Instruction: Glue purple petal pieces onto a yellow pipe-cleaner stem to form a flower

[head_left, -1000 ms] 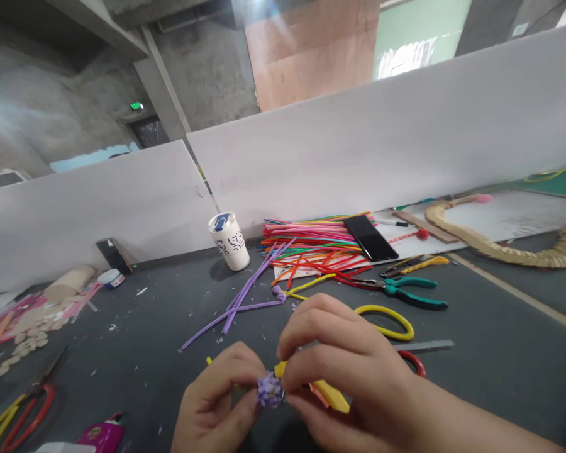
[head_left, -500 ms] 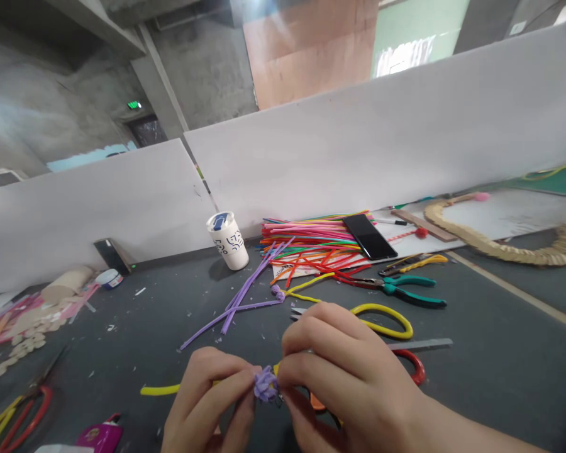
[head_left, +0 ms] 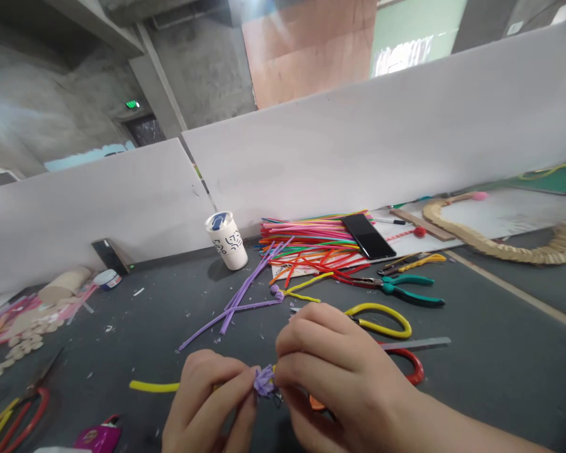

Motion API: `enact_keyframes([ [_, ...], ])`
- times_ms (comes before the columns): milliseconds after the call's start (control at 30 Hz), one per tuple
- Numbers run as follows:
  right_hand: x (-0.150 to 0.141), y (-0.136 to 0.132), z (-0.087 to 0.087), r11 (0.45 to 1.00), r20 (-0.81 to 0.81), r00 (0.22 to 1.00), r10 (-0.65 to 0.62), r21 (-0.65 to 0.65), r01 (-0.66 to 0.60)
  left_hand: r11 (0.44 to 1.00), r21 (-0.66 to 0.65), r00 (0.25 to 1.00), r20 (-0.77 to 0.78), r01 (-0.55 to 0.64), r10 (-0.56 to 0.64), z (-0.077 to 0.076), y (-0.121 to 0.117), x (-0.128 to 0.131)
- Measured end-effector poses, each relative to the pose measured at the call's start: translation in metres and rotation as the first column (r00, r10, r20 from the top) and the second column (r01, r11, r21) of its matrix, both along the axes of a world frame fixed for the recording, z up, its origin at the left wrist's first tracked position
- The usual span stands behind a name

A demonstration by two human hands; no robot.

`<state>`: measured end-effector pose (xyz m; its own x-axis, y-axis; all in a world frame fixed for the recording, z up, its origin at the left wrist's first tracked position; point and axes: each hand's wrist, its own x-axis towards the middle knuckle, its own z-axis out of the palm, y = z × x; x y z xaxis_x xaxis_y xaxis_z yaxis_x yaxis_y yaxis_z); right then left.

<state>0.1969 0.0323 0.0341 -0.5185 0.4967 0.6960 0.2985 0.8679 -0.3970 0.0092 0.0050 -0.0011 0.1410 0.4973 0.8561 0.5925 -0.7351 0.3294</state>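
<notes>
Between my two hands is a small purple pipe-cleaner flower [head_left: 265,382] with short looped petals. My left hand [head_left: 212,399] is closed, its thumb and fingertips pinching the flower's left side. From behind that hand a yellow pipe-cleaner stem [head_left: 155,387] sticks out to the left. My right hand [head_left: 342,377] is also closed, pinching at the flower's right edge, where a bit of yellow shows. Its fingertips partly hide what they grip. Just beyond the hands lie a purple knot with yellow ends [head_left: 278,292] and several long purple pipe cleaners [head_left: 243,296].
Scissors with yellow and red handles [head_left: 387,321] lie partly under my right hand. Teal pliers [head_left: 412,290], a phone [head_left: 368,236] and coloured pipe cleaners [head_left: 306,233] lie behind. A white cup [head_left: 229,242] stands near the partition. More scissors [head_left: 26,409] and a magenta tool [head_left: 99,436] are front left.
My right hand has shifted slightly left. The purple flower has turned a little between the fingers, and the yellow stem reaches farther left.
</notes>
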Motion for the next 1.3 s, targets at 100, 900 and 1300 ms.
enact_keyframes([
  [100,0.000,0.000,0.001,1.000,-0.005,1.000,0.010,-0.026,-0.010,1.000,0.005,1.000,0.008,-0.008,0.008,-0.001,0.000,0.001],
  [900,0.010,0.037,-0.010,0.925,-0.077,0.997,-0.009,-0.379,-0.021,0.643,-0.558,0.651,0.750,0.524,0.120,-0.016,0.033,-0.031],
  [1300,-0.038,0.046,-0.033,0.664,-0.112,0.993,0.024,-0.741,-0.099,0.618,-0.464,0.419,0.878,0.634,0.230,0.013,0.038,-0.012],
])
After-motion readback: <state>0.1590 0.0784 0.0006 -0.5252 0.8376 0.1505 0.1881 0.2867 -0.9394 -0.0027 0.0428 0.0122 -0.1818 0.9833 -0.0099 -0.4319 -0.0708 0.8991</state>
